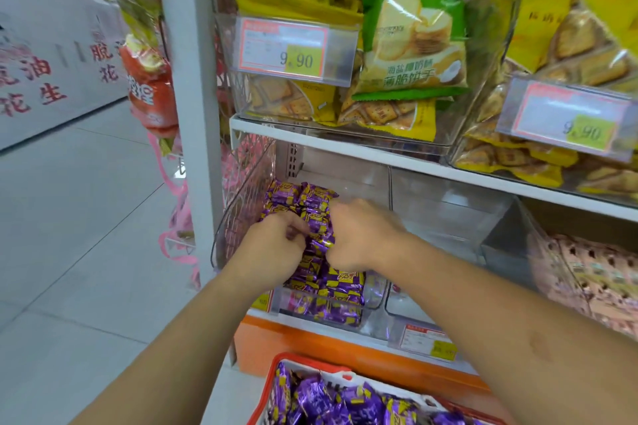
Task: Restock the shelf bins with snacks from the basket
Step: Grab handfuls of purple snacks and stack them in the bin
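Our left hand [276, 245] has its fingers curled around a purple snack packet [319, 238] in the clear shelf bin [374, 290]. Our right hand [359, 235] is curled down onto the same pile, though honestly we can't tell if it's gripping one. More purple packets sit in the red basket [272, 386] below us.

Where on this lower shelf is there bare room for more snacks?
The clear bin right of the purple snacks looks bare, bordered by the pink packs. The left bin's back right corner is open too. Its front is crowded, with left hand and right hand among the packs.
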The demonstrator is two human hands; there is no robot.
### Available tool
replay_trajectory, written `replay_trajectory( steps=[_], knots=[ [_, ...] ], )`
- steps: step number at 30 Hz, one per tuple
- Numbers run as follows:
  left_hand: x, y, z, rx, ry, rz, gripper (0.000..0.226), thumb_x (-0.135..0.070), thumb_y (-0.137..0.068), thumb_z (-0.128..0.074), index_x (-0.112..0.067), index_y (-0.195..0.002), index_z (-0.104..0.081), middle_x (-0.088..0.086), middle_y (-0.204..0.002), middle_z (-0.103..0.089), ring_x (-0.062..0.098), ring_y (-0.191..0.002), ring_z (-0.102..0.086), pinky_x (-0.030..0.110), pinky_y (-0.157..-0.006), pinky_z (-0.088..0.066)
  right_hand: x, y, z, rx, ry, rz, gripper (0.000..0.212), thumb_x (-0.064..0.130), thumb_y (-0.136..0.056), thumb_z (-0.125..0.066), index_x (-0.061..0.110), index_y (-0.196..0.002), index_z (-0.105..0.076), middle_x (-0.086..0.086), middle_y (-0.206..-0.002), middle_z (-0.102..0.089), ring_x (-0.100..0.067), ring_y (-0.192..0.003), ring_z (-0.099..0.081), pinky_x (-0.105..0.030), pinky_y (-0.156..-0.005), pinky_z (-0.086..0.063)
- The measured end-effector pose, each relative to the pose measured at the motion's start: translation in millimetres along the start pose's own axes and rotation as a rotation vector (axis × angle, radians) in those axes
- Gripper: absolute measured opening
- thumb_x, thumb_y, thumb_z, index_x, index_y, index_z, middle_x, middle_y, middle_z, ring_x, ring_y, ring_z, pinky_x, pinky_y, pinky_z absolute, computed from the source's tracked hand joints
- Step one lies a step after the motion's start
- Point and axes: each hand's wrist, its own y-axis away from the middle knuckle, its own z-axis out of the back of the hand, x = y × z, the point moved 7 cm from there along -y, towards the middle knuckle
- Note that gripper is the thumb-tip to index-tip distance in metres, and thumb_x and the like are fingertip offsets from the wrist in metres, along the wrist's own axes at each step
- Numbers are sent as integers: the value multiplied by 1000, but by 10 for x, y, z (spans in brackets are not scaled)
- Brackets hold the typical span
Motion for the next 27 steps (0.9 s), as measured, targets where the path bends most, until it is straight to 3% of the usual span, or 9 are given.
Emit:
replay_trajectory(
  steps=[3,5,7,10,14,18,22,25,27],
  knots=[
    [-27,9,-54,74,154,80,17,-42,-91,-61,-27,-94,-68,0,-90,-75,24,-83,-74,49,-78,-63,-67,-37,81,-71,-108,-36,40,36,-72,-72,23,-103,-52,-3,-96,-58,-31,-94,-62,-34,-69,-49],
    [-99,19,-102,130,333,136,31,-41,-99,-64,-9,-100,-66,12,-95,-73,31,-87,-76,51,-80,-64,-114,-61,82,-120,-250,-79,43,47,-70,-69,26,-105,-56,0,-94,-62,-27,-89,-63,-35,-71,-56],
    [-141,39,-124,159,618,222,40,-32,-101,-65,7,-110,-62,18,-94,-70,34,-88,-76,49,-83,-64,-162,-67,65,-167,-434,-115,41,49,-73,-70,29,-106,-58,4,-87,-65,-22,-82,-65,-32,-64,-52],
    [-154,45,-61,119,809,264,30,-21,-102,-65,8,-110,-61,21,-96,-65,35,-85,-75,45,-82,-64,-207,-37,-28,-119,-708,-109,40,40,-81,-80,30,-114,-60,6,-91,-65,-13,-74,-65,-32,-67,-53],
    [-90,38,-28,81,789,288,16,-20,-104,-61,-6,-96,-64,12,-86,-70,33,-79,-68,46,-76,-59,-211,29,-60,-169,-551,28,55,31,-78,-86,34,-125,-59,7,-123,-48,-13,-99,-58,-30,-89,-53],
    [-56,-21,-80,165,702,243,36,-30,-106,-58,4,-109,-69,18,-87,-71,24,-72,-65,35,-63,-55,-106,38,-21,-271,-409,147,55,44,-75,-84,33,-122,-57,9,-120,-49,-17,-116,-50,-39,-99,-49],
    [-80,-95,-138,129,564,200,31,-32,-106,-57,-3,-110,-68,4,-82,-73,23,-78,-72,39,-70,-60,-122,-15,-2,-252,-324,122,46,27,-78,-83,23,-115,-56,2,-116,-51,-22,-111,-53,-43,-90,-52],
    [-86,-248,-146,42,351,137,33,-27,-102,-61,-16,-133,-56,4,-116,-68,26,-99,-72,47,-89,-60,-206,-197,39,-222,-185,50,40,15,-78,-77,15,-108,-50,-4,-102,-50,-31,-104,-61,-35,-74,-48],
    [-153,-352,-148,36,149,37,42,-13,-98,-59,-19,-139,-52,0,-127,-63,23,-107,-65,43,-95,-55,-321,-349,60,-187,-73,-32,42,16,-79,-76,15,-112,-50,-10,-101,-52,-35,-104,-64,-33,-70,-43]
  ],
)
